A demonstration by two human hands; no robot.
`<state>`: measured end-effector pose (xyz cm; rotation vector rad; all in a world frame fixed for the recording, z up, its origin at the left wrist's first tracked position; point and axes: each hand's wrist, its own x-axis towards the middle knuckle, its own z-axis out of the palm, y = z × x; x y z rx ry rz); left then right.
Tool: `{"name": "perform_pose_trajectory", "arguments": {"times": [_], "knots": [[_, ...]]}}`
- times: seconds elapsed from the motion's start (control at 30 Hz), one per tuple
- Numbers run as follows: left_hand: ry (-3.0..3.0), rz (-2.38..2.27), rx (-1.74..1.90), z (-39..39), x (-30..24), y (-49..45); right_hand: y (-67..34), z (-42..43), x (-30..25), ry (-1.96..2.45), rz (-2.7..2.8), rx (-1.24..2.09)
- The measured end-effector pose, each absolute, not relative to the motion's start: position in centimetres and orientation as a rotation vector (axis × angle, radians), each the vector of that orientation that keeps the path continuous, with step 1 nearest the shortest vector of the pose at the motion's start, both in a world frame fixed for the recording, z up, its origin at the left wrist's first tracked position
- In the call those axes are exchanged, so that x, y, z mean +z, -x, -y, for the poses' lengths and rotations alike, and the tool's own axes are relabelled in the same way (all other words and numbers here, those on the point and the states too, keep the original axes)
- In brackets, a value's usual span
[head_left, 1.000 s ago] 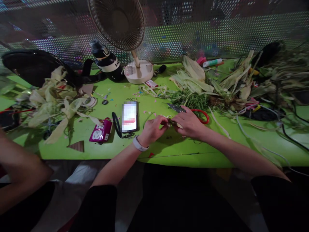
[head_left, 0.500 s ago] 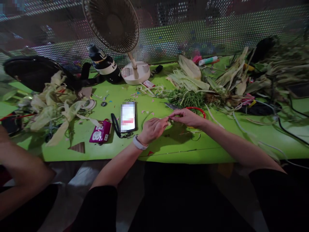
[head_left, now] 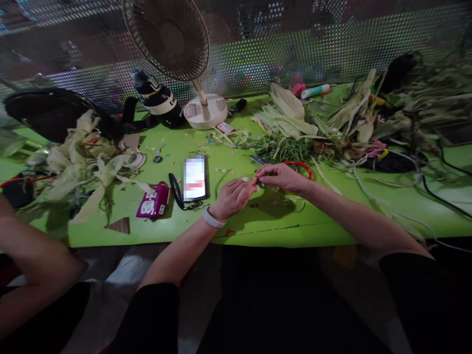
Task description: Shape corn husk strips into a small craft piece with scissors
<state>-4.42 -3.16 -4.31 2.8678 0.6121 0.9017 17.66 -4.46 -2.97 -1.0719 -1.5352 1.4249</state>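
My left hand and my right hand meet above the green table, fingertips touching. Both are closed in a pinch. Between and just under the fingers shows a small pale green piece, mostly hidden, too small for me to name its kind. Behind my right hand lie scissors with red handles, partly covered by it, the blade tip pointing left. A heap of thin green strips lies just beyond the scissors. Left of my left hand is a phone with a lit screen.
Dry corn husks pile up at the back right, more husks at the left. A fan and a black bottle stand at the back. A purple power socket sits front left; cables cross the right. Another person's arm is at far left.
My right fingertips have shifted slightly at the pinch, while my left hand stays nearly in place. The view has moved a little; the things on the table stay put.
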Motion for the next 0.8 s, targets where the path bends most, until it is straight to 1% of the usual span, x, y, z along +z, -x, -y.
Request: {"name": "perform_pose_trajectory", "arguments": {"times": [0.1,0.33,0.43,0.63,0.8], "knots": [[-2.853,-0.638,0.923,3.1,-4.2,4.5,-17.3,4.8,-2.6,1.125,1.636,1.234],[-2.602,-0.727,1.099,3.4,-4.1,4.1,-17.3,5.2,-1.8,1.132,2.002,0.344],[-2.484,-0.795,1.143,3.6,-4.2,4.0,-17.5,5.5,-1.3,1.134,2.105,0.11],[-2.466,-0.802,1.212,3.6,-3.5,3.8,-18.5,5.7,-0.1,1.153,2.228,-0.006],[-2.44,-0.764,1.178,3.3,-3.0,4.0,-19.5,5.3,0.4,1.183,2.276,0.082]]}}
